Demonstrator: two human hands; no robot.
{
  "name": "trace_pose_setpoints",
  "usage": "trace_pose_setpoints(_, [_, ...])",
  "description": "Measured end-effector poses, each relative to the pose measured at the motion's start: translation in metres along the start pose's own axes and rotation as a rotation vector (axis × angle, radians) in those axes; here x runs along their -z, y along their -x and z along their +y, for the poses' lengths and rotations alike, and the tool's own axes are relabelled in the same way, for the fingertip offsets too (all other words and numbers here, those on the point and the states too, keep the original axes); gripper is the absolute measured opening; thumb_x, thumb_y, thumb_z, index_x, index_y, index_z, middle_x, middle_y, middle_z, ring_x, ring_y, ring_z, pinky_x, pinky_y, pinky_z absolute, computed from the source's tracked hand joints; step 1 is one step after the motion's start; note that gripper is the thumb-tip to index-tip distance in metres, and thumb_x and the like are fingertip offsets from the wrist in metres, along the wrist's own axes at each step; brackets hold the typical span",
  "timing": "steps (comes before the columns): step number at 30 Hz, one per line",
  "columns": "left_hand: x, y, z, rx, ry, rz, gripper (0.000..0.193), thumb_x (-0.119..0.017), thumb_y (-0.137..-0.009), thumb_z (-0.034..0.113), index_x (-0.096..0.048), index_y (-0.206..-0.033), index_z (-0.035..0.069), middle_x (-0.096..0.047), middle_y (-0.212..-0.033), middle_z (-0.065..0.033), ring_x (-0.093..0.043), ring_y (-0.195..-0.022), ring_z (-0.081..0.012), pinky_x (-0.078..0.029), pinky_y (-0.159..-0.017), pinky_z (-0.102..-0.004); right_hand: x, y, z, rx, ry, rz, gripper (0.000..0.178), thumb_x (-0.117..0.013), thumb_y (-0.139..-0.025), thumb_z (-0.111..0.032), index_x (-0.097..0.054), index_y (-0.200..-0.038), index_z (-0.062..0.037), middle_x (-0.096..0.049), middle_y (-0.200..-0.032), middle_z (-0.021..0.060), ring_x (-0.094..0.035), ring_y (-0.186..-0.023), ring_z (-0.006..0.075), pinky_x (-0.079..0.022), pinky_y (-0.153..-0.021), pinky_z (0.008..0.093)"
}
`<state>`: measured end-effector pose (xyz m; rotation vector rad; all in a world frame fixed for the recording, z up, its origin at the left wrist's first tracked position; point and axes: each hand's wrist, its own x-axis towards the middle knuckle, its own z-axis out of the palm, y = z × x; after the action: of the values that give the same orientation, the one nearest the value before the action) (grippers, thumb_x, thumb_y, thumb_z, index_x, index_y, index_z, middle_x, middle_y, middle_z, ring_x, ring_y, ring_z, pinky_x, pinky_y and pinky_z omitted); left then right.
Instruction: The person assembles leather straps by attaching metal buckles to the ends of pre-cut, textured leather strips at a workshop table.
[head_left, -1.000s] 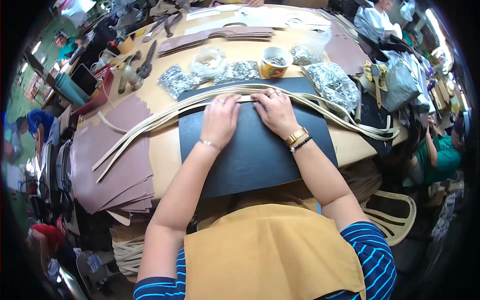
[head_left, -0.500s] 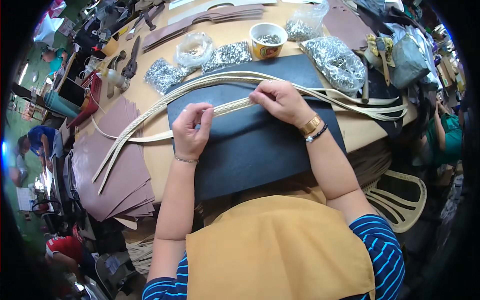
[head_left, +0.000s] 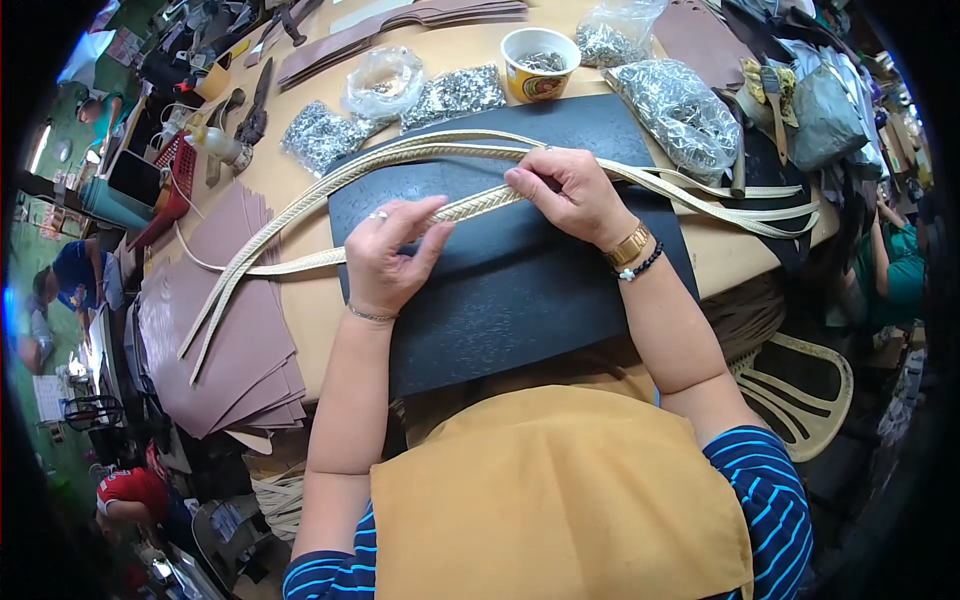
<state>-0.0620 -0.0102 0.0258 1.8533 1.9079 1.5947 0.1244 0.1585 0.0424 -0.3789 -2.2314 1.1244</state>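
Head view: left hand (head_left: 385, 262) is holding strap (head_left: 483, 203) between thumb and forefinger, grip looking loose; right hand (head_left: 580, 205) is pinching it farther along. Strap is stretching between hands over black mat (head_left: 520, 320) on worktop (head_left: 320, 310). Other straps (head_left: 330, 180) are lying just behind, left ends reaching onto mauve sheets (head_left: 215, 340). Progress: braid between hands is looking finished, judging by even pattern; nothing is showing fastened there. Silvery bits (head_left: 543, 62) are sitting apart in tub (head_left: 530, 86) and bags (head_left: 455, 97). Whether strap is needing more work: cannot tell.
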Motion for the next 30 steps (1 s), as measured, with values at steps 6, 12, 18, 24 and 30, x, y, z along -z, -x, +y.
trace_pose_setpoints(6, [-0.004,-0.001,-0.010,-0.197,-0.112,0.131,0.022,-0.078,-0.075,0.000,-0.071,-0.095,0.007,-0.071,-0.084,-0.0106,-0.070,-0.073,-0.0226,-0.054,-0.062,-0.0292,-0.012,0.002,-0.004,0.168,-0.041,0.017,0.017,-0.077,-0.078,-0.004,-0.063,-0.088,-0.0070,-0.066,-0.083,0.0080,-0.068,-0.073,0.0222,-0.053,-0.064,0.0339])
trace_pose_setpoints(12, [0.002,-0.001,-0.005,-0.349,-0.110,0.232,0.023,-0.076,-0.073,-0.007,-0.065,-0.086,0.008,-0.073,-0.090,-0.0106,-0.070,-0.077,-0.0232,-0.055,-0.065,-0.0306,-0.009,0.000,-0.008,0.403,0.138,0.114,0.023,-0.075,-0.070,0.003,-0.060,-0.082,-0.0086,-0.065,-0.085,0.0039,-0.066,-0.076,0.0226,-0.052,-0.065,0.0320])
trace_pose_setpoints(18, [0.006,0.003,-0.007,-0.396,-0.161,0.210,0.025,-0.076,-0.072,-0.009,-0.060,-0.082,0.008,-0.072,-0.093,-0.0114,-0.070,-0.078,-0.0217,-0.054,-0.067,-0.0294,-0.009,0.000,-0.008,0.494,0.157,0.165,0.025,-0.076,-0.067,0.006,-0.061,-0.080,-0.0093,-0.064,-0.084,0.0029,-0.065,-0.076,0.0213,-0.052,-0.064,0.0309])
trace_pose_setpoints(24, [0.006,0.001,-0.008,-0.421,-0.203,0.244,0.023,-0.078,-0.072,-0.001,-0.062,-0.080,0.012,-0.073,-0.091,-0.0055,-0.069,-0.075,-0.0201,-0.051,-0.064,-0.0296,-0.009,0.001,-0.008,0.476,0.155,0.161,0.025,-0.077,-0.068,0.005,-0.060,-0.079,-0.0086,-0.064,-0.084,0.0034,-0.065,-0.076,0.0213,-0.053,-0.065,0.0311])
trace_pose_setpoints(30, [0.001,-0.006,0.017,-0.083,-0.133,0.042,0.016,-0.077,-0.079,0.005,-0.065,-0.090,0.008,-0.072,-0.089,-0.0080,-0.068,-0.076,-0.0205,-0.052,-0.068,-0.0310,-0.016,0.000,-0.005,0.415,0.118,0.131,0.018,-0.075,-0.075,-0.003,-0.059,-0.082,-0.0072,-0.067,-0.085,0.0068,-0.067,-0.077,0.0262,-0.053,-0.065,0.0351])
